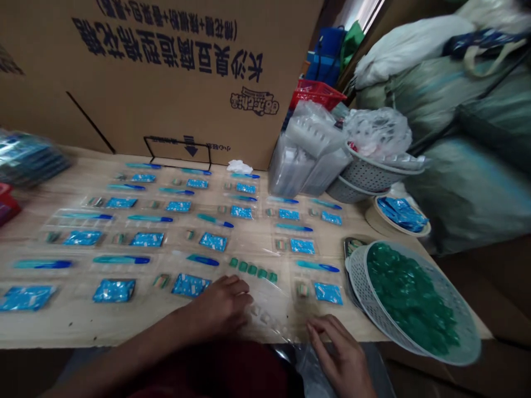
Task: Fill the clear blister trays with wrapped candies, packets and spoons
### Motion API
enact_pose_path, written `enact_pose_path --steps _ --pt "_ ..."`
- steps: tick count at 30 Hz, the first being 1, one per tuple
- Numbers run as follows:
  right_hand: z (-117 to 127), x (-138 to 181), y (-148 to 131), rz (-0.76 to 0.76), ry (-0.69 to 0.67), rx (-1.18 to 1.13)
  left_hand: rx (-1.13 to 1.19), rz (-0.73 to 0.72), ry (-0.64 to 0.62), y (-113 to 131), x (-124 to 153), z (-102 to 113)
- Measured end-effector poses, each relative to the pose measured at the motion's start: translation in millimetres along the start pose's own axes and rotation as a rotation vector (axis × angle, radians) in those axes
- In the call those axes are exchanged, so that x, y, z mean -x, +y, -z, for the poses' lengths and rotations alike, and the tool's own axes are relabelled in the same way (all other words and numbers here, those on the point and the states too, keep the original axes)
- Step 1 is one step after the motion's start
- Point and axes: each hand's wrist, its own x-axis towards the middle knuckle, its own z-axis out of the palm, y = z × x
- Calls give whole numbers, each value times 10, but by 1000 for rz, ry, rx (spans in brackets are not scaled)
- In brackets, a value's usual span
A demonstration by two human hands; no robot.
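Observation:
My left hand (219,307) lies curled on the left edge of a clear plastic bag (267,309) holding small pale items. My right hand (340,354) is at the bag's lower right corner, its fingers touching the plastic, though any grip is hard to judge. Just beyond the bag runs a short row of small green pieces (251,269). Blue foil sachets (189,285) and blue-handled toothbrushes (202,260) lie in rows across the wooden table (83,331), many inside clear sleeves. A white perforated basket (373,309) heaped with green pieces stands at the right.
A large printed cardboard box (157,77) stands along the table's far side. A round container of blue sachets (398,218), stacked baskets (365,177), clear plastic packs (307,155) and a red crate (317,94) sit far right. Big stuffed sacks (464,127) fill the right side.

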Motion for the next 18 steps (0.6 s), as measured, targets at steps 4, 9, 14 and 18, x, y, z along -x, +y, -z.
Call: enact_pose_path --steps 4,9,14,18 --pt "-251 185 -54 15 -67 69 -34 9 -155 133 -48 -37" --pt "-134 60 64 120 -3 197 -89 128 -272 195 31 -37" --pt "742 -42 1006 -305 259 663 -176 250 -293 233 188 -32" --pt "1054 -136 1532 -467 12 650 -144 236 -119 236 162 -15"
